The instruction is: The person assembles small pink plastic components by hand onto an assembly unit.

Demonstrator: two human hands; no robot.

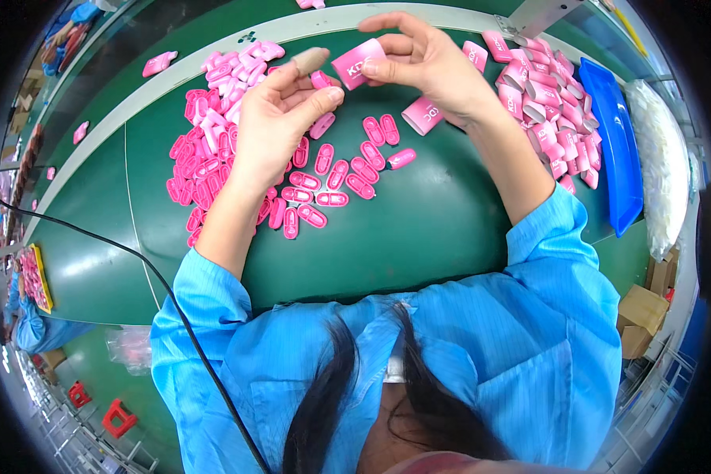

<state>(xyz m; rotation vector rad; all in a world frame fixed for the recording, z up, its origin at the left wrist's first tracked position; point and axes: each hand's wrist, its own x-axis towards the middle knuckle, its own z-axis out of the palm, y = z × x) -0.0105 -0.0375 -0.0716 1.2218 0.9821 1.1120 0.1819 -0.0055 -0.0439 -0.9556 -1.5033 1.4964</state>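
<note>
Left hand (280,110) pinches pink piece (321,79), right hand (426,67) pink sleeve (357,63) (parts unjoined); loose sleeves (541,99) remain at two o'clock.

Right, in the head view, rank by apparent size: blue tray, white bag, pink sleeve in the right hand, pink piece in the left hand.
1. Blue tray and white bag: too alike to rank
2. Pink sleeve in the right hand
3. Pink piece in the left hand

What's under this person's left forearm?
Small pink pieces lie on the green table on both sides of the left forearm; whatever is directly beneath it is covered and cannot be seen.
</note>
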